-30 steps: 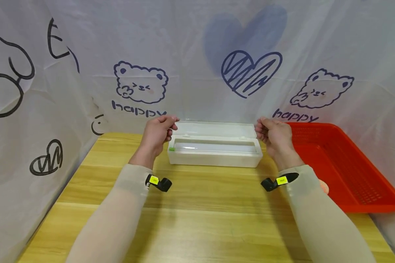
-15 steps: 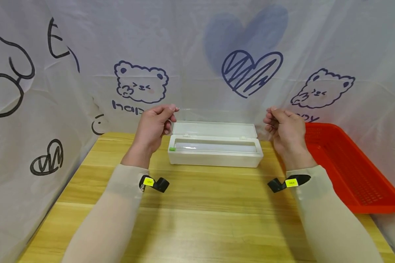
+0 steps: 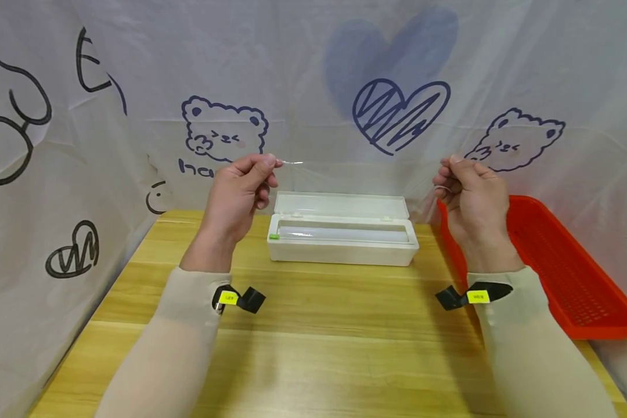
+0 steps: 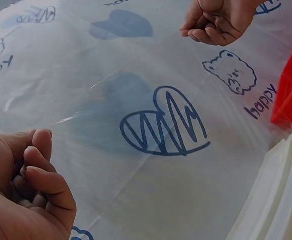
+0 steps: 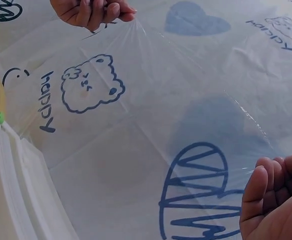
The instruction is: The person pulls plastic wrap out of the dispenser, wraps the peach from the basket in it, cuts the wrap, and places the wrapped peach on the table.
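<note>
Clear cling film (image 5: 246, 112) is stretched between both hands in the air, its top edge showing as shiny streaks. My left hand (image 3: 240, 194) pinches one corner between thumb and index finger. At the other corner, my right hand (image 3: 475, 200) pinches the film the same way. Below and between them on the table stands a white cling film dispenser box (image 3: 342, 253), its lid (image 3: 341, 205) raised at the back. Through the box's top opening a roll (image 3: 342, 234) shows. A small green piece (image 3: 274, 237) sits at the box's left end. The film's lower part is too clear to trace fully.
A red plastic basket (image 3: 559, 261) lies at the right of the wooden table (image 3: 334, 360), partly behind the right forearm. A white curtain (image 3: 313, 69) with drawn bears and hearts hangs close behind the table and along its left side.
Both hands have risen from beside the box's lid and moved apart, stretching the film between them. The box has stayed in place.
</note>
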Tool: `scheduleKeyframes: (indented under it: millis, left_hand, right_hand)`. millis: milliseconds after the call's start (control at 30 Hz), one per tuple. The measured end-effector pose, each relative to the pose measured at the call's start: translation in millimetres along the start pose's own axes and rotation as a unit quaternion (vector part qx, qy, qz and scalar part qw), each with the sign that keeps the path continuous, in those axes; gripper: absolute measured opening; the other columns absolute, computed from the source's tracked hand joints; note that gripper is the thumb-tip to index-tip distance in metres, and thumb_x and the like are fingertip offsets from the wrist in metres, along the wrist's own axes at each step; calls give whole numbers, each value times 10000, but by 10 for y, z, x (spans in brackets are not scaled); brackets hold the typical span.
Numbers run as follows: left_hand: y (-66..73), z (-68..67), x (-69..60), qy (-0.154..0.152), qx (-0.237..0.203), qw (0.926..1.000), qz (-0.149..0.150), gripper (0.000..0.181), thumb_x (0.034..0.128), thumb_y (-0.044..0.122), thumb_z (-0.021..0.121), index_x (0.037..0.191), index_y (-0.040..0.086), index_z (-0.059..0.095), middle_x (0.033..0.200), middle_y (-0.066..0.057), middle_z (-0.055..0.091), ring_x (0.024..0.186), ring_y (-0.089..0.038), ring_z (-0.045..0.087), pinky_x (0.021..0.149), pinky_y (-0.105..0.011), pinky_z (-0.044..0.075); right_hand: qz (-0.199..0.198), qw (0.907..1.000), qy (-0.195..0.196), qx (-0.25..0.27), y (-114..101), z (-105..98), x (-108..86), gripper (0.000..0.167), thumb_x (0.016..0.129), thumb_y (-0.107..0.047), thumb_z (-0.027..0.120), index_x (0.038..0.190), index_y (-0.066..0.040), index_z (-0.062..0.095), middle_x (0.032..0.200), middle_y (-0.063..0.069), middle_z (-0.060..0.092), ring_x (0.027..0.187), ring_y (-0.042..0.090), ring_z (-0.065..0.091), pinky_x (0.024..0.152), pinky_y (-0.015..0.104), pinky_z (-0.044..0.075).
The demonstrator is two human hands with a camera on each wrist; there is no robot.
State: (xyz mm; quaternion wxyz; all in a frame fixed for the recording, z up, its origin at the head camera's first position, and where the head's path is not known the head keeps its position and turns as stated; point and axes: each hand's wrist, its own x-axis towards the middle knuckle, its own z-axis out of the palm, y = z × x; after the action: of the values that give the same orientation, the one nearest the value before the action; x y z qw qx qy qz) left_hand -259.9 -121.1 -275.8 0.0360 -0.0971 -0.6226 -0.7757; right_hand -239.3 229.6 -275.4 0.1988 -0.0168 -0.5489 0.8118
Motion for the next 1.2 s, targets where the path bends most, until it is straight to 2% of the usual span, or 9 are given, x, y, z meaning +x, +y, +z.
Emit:
scheduleKeyframes:
  millis: [167, 433, 767, 933, 1100, 1200]
  left_hand:
    - [73, 13, -97, -61, -59, 9997, 234, 159, 1038, 252, 691, 1022, 117, 774, 789, 6, 639, 643, -116, 466, 528, -181, 398]
    - [186, 58, -277, -211, -222, 9978, 593, 124, 1044, 185, 681, 991, 141, 783, 762, 12, 653, 611, -113, 480, 511, -173, 410]
    - [335, 104, -485, -366, -318, 9937, 1010, 232, 1057, 73, 628, 938, 181, 796, 735, 16, 660, 591, -107, 496, 507, -168, 410]
    - [347, 81, -617, -467, -344, 9923, 1097, 231, 1053, 77, 632, 925, 178, 795, 731, 5, 658, 598, -111, 505, 504, -172, 407]
    - [307, -5, -840, -797, -209, 9902, 1126, 167, 1027, 109, 686, 927, 168, 806, 743, 6, 648, 621, -129, 495, 513, -195, 395]
    - [298, -73, -1007, -1168, -55, 9826, 1445, 177, 1020, 44, 675, 954, 130, 815, 763, 0, 659, 635, -152, 492, 507, -240, 381]
  right_hand:
    - [-175, 9993, -73, 321, -103, 23, -70, 294, 990, -230, 753, 1122, 33, 761, 910, 101, 740, 744, 200, 694, 691, 236, 620]
    - [-488, 9974, -35, 528, -235, 10, -204, 317, 970, -217, 779, 1115, 64, 750, 904, 125, 735, 739, 213, 706, 689, 253, 624]
    - [-832, 9931, -188, 806, -372, -12, -397, 420, 937, -218, 817, 1157, 123, 708, 940, 164, 725, 748, 232, 711, 684, 245, 617]
    - [-991, 9914, -183, 838, -395, -51, -515, 440, 937, -223, 818, 1140, 145, 690, 934, 173, 708, 754, 246, 685, 657, 240, 598]
    - [-1142, 9873, -248, 1076, -357, -155, -711, 328, 982, -135, 755, 1040, 175, 665, 883, 202, 683, 714, 281, 644, 612, 270, 588]
    - [-1238, 9807, -433, 1453, -336, -243, -860, 234, 1022, -34, 655, 973, 194, 647, 847, 230, 675, 671, 307, 631, 595, 303, 598]
